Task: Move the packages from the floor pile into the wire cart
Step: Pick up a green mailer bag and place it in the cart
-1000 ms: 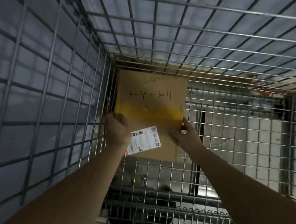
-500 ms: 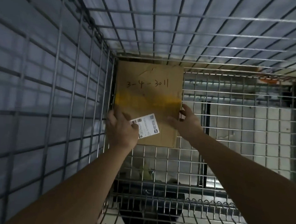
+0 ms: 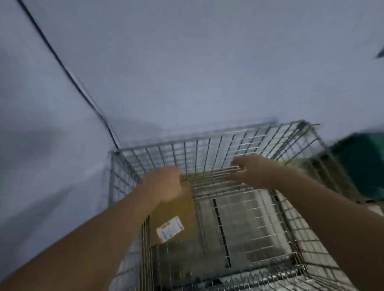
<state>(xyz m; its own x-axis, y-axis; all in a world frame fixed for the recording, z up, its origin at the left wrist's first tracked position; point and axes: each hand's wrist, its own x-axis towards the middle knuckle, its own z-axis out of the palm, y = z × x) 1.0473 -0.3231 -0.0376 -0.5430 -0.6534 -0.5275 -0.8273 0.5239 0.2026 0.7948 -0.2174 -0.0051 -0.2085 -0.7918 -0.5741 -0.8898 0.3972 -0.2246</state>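
Pale grey walls back the silver wire cart [image 3: 211, 144]; the flat brown cardboard package [image 3: 173, 214] leans inside. Left hand [image 3: 164, 184] curls at its top edge, grip unclear; right hand [image 3: 252, 171] is spread, empty. Next: fetch another.

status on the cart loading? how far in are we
Done: one brown package with a white label sits inside the wire cart. In hand: nothing visibly gripped; left hand and right hand are at the cart top. Left: unknown, the floor pile is out of view.
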